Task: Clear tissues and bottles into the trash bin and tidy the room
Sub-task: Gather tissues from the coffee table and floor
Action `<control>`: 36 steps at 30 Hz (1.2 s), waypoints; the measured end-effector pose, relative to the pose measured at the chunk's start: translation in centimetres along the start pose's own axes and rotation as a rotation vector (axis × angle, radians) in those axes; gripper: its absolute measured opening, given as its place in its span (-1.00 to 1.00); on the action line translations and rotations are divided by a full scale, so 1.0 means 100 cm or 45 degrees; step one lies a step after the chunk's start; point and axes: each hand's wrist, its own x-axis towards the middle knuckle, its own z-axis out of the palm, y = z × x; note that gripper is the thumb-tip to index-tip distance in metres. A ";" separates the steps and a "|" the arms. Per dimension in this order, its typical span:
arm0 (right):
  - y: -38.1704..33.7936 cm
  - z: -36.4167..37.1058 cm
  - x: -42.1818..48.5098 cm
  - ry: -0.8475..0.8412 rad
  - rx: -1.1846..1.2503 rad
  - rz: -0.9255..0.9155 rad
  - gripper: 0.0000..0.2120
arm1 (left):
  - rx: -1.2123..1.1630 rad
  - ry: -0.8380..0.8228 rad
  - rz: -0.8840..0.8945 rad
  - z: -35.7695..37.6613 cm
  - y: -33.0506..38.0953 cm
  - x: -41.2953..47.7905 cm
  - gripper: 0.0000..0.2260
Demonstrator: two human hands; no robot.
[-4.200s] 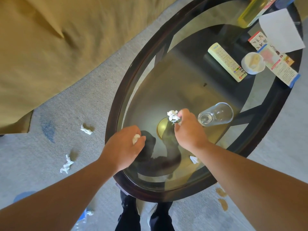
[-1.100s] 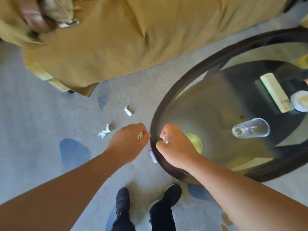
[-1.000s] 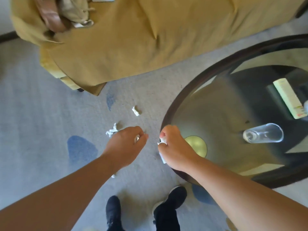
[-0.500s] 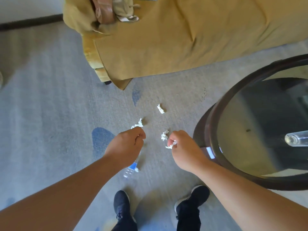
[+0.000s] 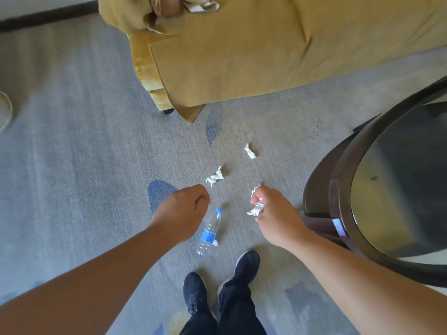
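- Left hand (image 5: 180,212): curled fist, maybe hiding something.
- Right hand (image 5: 275,215) pinches one crumpled tissue (image 5: 256,210).
- Beyond the fingers, two loose tissues (image 5: 214,178) (image 5: 250,151); between hands, one water bottle (image 5: 209,232).

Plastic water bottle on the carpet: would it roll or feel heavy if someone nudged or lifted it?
The plastic water bottle lies on its side, so a nudge would probably roll it, though the carpet should slow it. It looks clear and empty, so likely light.
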 end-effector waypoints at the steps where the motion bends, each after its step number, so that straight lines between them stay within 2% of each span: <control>1: 0.004 -0.001 0.006 -0.010 0.001 -0.003 -0.68 | 0.009 -0.012 -0.004 0.003 0.000 0.006 -0.78; 4: 0.014 -0.007 0.021 -0.030 0.062 0.009 -0.76 | 0.039 -0.028 -0.024 0.009 0.004 0.024 -0.78; 10: 0.027 -0.017 0.052 -0.021 0.085 0.007 -0.80 | -0.012 -0.060 -0.012 0.020 0.016 0.066 -0.78; 15: 0.027 -0.007 0.074 0.014 0.097 0.057 -0.95 | 0.050 -0.102 0.047 0.024 0.015 0.099 -0.79; 19: 0.020 0.007 0.090 0.099 0.088 0.066 -0.87 | 0.092 -0.157 0.159 0.025 0.001 0.125 -0.79; 22: 0.014 0.024 0.103 0.170 0.087 0.137 -0.89 | 0.088 -0.231 0.263 0.025 -0.016 0.145 -0.78; 28: 0.006 0.067 0.137 0.226 0.150 0.275 -0.78 | 0.130 -0.372 0.370 0.026 -0.060 0.188 -0.82; 36: 0.050 0.128 0.185 0.322 0.174 0.383 -0.81 | 0.179 -0.404 0.431 0.084 -0.116 0.248 -0.82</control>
